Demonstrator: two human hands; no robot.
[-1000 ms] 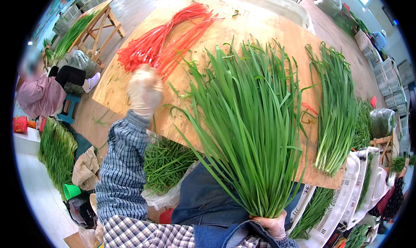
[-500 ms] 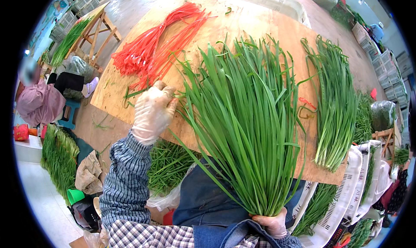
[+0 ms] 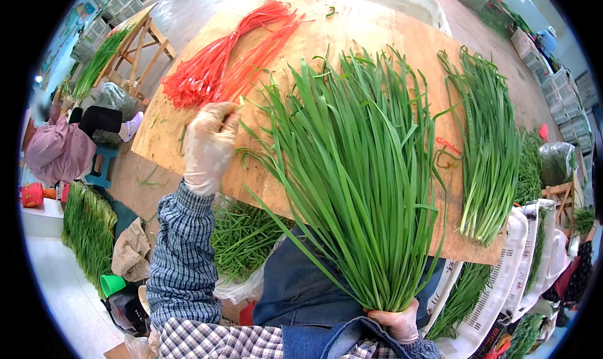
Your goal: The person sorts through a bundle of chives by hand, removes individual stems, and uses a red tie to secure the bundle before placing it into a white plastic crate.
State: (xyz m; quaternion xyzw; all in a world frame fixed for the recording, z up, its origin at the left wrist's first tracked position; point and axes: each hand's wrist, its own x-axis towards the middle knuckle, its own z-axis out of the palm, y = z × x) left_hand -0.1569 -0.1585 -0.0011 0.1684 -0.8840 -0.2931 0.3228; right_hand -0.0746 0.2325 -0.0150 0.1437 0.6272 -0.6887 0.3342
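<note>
My right hand (image 3: 401, 322), in a thin pale glove, is closed round the stem ends of a large bunch of garlic chives (image 3: 364, 171). The green leaves fan out across the wooden board (image 3: 276, 177). My gloved left hand (image 3: 212, 147) is pinched at the left edge of the bunch, above the board. At its fingertips shows a small yellow-green leaf tip (image 3: 241, 100); the rest of what it holds is hidden. Just beyond that hand lies a bundle of red plastic strips (image 3: 220, 64). A second bunch of chives (image 3: 483, 145) lies on the board's right side.
Loose chives (image 3: 248, 243) lie below the board's near edge. White crates (image 3: 496, 283) holding greens stand at the right. A person (image 3: 59, 145) sits at the left near a wooden trestle table (image 3: 135, 48). A red scrap (image 3: 447, 145) lies between the bunches.
My left hand has drawn slightly left and away from the chive leaves, its fingers now pinched together. My right hand keeps its grip on the bunch at nearly the same place.
</note>
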